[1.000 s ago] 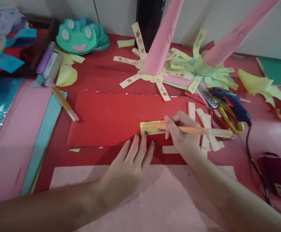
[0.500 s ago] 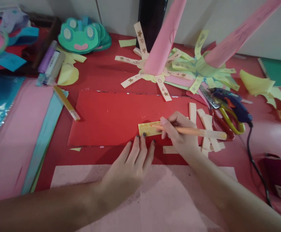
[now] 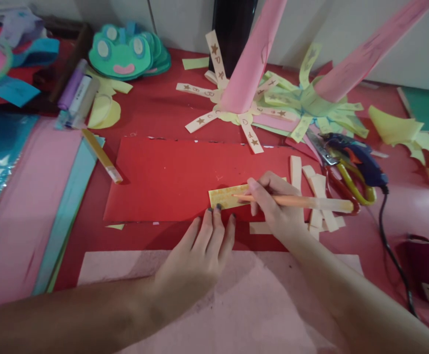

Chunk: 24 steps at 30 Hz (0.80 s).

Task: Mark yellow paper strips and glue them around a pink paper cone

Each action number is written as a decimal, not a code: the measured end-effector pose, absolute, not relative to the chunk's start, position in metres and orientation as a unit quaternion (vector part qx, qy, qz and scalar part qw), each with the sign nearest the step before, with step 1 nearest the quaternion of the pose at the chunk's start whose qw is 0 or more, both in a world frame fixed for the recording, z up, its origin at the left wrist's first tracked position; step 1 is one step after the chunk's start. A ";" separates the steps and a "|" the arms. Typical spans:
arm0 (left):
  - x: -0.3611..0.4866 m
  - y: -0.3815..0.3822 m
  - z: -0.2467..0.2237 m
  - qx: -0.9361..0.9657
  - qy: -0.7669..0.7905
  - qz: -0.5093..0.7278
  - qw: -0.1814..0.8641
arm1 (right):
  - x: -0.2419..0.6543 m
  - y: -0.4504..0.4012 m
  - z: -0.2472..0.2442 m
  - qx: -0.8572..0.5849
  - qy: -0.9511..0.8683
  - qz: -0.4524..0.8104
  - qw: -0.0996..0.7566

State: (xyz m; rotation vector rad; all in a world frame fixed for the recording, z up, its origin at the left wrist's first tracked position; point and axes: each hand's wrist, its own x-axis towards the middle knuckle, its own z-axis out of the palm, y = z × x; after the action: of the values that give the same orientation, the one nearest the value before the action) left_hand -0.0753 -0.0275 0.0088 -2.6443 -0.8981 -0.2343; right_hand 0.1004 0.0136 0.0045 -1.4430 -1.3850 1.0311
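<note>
Head view: right hand (image 3: 283,219) pinches an orange pen (image 3: 297,201), tip at the yellow strip (image 3: 220,194) lying on red card (image 3: 163,182). Left hand (image 3: 198,255) is flat, fingers slightly spread, fingertips at the strip's near edge, gripping nothing. Risk: light fingertip pressure could let the strip skid; a brushing finger might smear ink.

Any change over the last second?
Yellow strip slid slightly left on the red sheet, its left end closer to the sheet's near edge. Nothing taken or released: right hand still grips the orange pen, left hand still touches the strip. Scissors unmoved.
</note>
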 end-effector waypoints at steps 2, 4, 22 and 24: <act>-0.076 -0.028 0.008 -0.930 -0.317 -0.080 0.171 | 0.100 0.014 0.004 -0.579 -0.554 0.414 0.431; -0.076 -0.028 0.008 -0.930 -0.315 -0.079 0.171 | 0.100 0.014 0.003 -0.582 -0.554 0.411 0.431; -0.075 -0.028 0.008 -0.931 -0.313 -0.079 0.172 | 0.101 0.015 0.004 -0.596 -0.597 0.353 0.405; -0.074 -0.028 0.008 -0.930 -0.312 -0.084 0.175 | 0.102 0.015 0.005 -0.590 -0.601 0.353 0.407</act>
State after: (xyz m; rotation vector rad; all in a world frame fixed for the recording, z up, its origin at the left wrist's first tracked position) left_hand -0.0743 -0.0283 0.0079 -2.6353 -0.8839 -0.2370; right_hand 0.1018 0.0150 0.0049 -1.4882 -1.5159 0.8910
